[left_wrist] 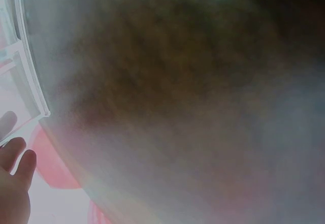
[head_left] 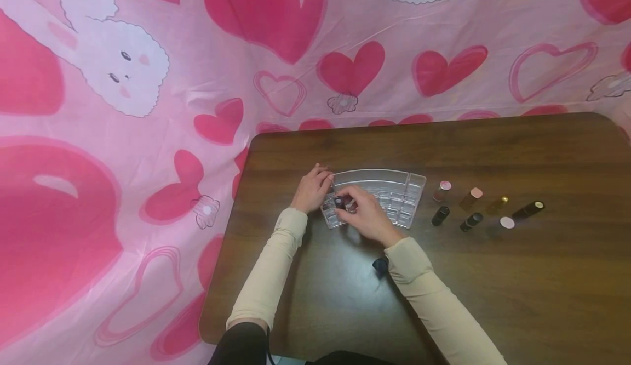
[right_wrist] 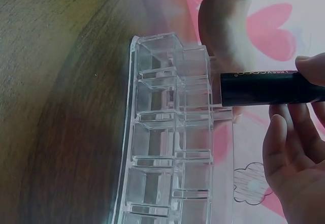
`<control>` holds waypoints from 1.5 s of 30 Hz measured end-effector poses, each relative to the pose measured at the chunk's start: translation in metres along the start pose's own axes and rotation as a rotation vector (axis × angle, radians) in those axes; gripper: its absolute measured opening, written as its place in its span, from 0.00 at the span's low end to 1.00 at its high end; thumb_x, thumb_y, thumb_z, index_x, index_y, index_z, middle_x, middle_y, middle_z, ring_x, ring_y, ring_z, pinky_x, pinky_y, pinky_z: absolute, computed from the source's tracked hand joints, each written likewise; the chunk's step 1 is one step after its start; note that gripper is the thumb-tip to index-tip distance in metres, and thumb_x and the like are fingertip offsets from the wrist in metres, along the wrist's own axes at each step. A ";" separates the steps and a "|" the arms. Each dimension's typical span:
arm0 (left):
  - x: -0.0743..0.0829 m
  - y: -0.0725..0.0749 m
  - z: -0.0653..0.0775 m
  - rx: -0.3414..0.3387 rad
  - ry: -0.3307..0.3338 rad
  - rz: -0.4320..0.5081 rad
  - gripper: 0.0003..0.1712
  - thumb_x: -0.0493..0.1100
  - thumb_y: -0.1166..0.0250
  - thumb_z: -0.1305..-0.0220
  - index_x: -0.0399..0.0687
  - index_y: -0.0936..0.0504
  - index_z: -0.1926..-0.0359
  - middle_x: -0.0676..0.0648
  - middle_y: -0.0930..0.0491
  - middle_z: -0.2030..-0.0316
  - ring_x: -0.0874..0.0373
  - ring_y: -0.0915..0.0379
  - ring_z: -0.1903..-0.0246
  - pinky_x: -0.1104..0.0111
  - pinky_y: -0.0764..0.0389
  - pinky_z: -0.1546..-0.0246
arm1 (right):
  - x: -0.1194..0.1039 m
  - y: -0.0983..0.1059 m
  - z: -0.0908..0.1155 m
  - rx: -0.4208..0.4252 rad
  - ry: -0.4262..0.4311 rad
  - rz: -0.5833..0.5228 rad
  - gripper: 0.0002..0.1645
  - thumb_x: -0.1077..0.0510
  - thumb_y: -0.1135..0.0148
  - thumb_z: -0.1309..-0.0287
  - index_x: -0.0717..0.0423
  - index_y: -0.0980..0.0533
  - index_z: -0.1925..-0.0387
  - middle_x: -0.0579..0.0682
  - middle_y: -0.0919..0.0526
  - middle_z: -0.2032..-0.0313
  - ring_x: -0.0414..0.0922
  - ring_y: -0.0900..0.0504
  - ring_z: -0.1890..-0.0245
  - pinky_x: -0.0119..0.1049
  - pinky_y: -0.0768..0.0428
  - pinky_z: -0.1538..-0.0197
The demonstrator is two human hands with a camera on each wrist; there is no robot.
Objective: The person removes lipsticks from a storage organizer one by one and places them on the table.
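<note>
A clear plastic organizer [head_left: 377,176] with small stepped compartments lies on the table. My right hand [head_left: 367,216] pinches a black lipstick tube [right_wrist: 259,88] between thumb and fingers over the organizer's left end. In the right wrist view the tube's flat end points at the back row of compartments [right_wrist: 195,99]; whether it touches a wall I cannot tell. At the organizer's left side rests my left hand [head_left: 311,189], its fingertips at the back left corner. The left wrist view shows extended fingers [left_wrist: 25,168] beside the clear wall [left_wrist: 30,76]; much there is blurred.
Right of the organizer stand several cosmetic tubes: a pink-topped one [head_left: 445,189], a square-capped one [head_left: 475,194], a gold-topped one [head_left: 503,201], black ones [head_left: 440,216], and a pale round-topped one [head_left: 506,223]. A pink heart-print cloth [head_left: 276,96] hangs behind the brown table [head_left: 557,277].
</note>
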State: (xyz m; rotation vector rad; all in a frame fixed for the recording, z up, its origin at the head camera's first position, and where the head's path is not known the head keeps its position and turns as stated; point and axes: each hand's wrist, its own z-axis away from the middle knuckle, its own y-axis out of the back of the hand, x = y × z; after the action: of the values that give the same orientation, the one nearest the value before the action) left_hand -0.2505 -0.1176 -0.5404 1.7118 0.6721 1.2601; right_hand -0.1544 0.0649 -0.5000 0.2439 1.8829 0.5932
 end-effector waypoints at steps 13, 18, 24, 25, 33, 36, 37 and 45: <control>0.002 0.002 0.002 -0.022 0.025 0.017 0.28 0.59 0.58 0.27 0.51 0.21 0.43 0.46 0.29 0.34 0.51 0.49 0.26 0.50 0.42 0.29 | -0.001 0.007 0.001 -0.003 -0.018 -0.018 0.19 0.61 0.29 0.49 0.57 0.24 0.55 0.52 0.18 0.59 0.46 0.21 0.61 0.43 0.19 0.58; 0.003 0.002 0.002 -0.017 0.027 0.019 0.28 0.59 0.58 0.27 0.50 0.21 0.43 0.46 0.29 0.35 0.51 0.49 0.26 0.50 0.41 0.29 | -0.001 0.009 0.002 0.008 -0.007 -0.034 0.19 0.62 0.29 0.50 0.57 0.24 0.55 0.52 0.18 0.60 0.46 0.21 0.62 0.41 0.20 0.59; 0.003 0.002 0.002 0.010 0.007 0.013 0.27 0.58 0.57 0.27 0.50 0.20 0.45 0.46 0.27 0.36 0.50 0.46 0.27 0.51 0.40 0.30 | -0.002 0.013 0.002 0.021 0.010 -0.038 0.18 0.63 0.29 0.50 0.60 0.24 0.56 0.53 0.18 0.62 0.45 0.21 0.63 0.41 0.19 0.59; 0.002 0.001 0.002 0.014 0.004 0.011 0.26 0.58 0.56 0.27 0.50 0.20 0.45 0.46 0.26 0.36 0.50 0.46 0.27 0.51 0.39 0.30 | -0.002 0.014 0.002 0.022 0.011 -0.035 0.18 0.63 0.29 0.50 0.60 0.24 0.56 0.53 0.19 0.62 0.45 0.21 0.63 0.40 0.19 0.59; 0.005 0.003 0.003 0.001 0.003 0.013 0.26 0.57 0.56 0.27 0.48 0.21 0.44 0.45 0.27 0.36 0.49 0.47 0.27 0.51 0.39 0.30 | -0.002 0.019 0.004 0.043 0.032 -0.028 0.17 0.62 0.29 0.50 0.60 0.24 0.58 0.53 0.19 0.65 0.45 0.20 0.65 0.38 0.19 0.61; 0.006 0.004 0.003 -0.001 0.004 0.008 0.26 0.56 0.56 0.27 0.48 0.21 0.43 0.45 0.27 0.36 0.49 0.47 0.27 0.51 0.39 0.30 | -0.002 0.021 0.004 0.047 0.024 -0.026 0.17 0.62 0.29 0.50 0.59 0.25 0.58 0.53 0.18 0.65 0.45 0.20 0.66 0.39 0.19 0.61; 0.006 0.004 0.003 -0.001 0.004 0.009 0.26 0.56 0.56 0.27 0.48 0.21 0.43 0.44 0.27 0.36 0.49 0.47 0.27 0.51 0.40 0.30 | -0.002 0.022 0.004 0.049 0.023 -0.026 0.17 0.62 0.29 0.50 0.59 0.25 0.58 0.53 0.18 0.66 0.45 0.20 0.66 0.40 0.18 0.61; 0.006 0.005 0.003 0.006 -0.008 -0.010 0.26 0.56 0.56 0.27 0.48 0.20 0.44 0.45 0.26 0.37 0.48 0.45 0.27 0.51 0.38 0.30 | -0.003 0.029 0.005 0.083 0.035 -0.034 0.17 0.63 0.28 0.51 0.61 0.25 0.60 0.54 0.19 0.65 0.46 0.19 0.66 0.42 0.18 0.60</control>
State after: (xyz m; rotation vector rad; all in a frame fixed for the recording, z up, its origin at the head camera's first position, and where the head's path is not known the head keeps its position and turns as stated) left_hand -0.2464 -0.1161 -0.5341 1.7152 0.6799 1.2452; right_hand -0.1520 0.0897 -0.4848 0.2569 1.9439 0.4996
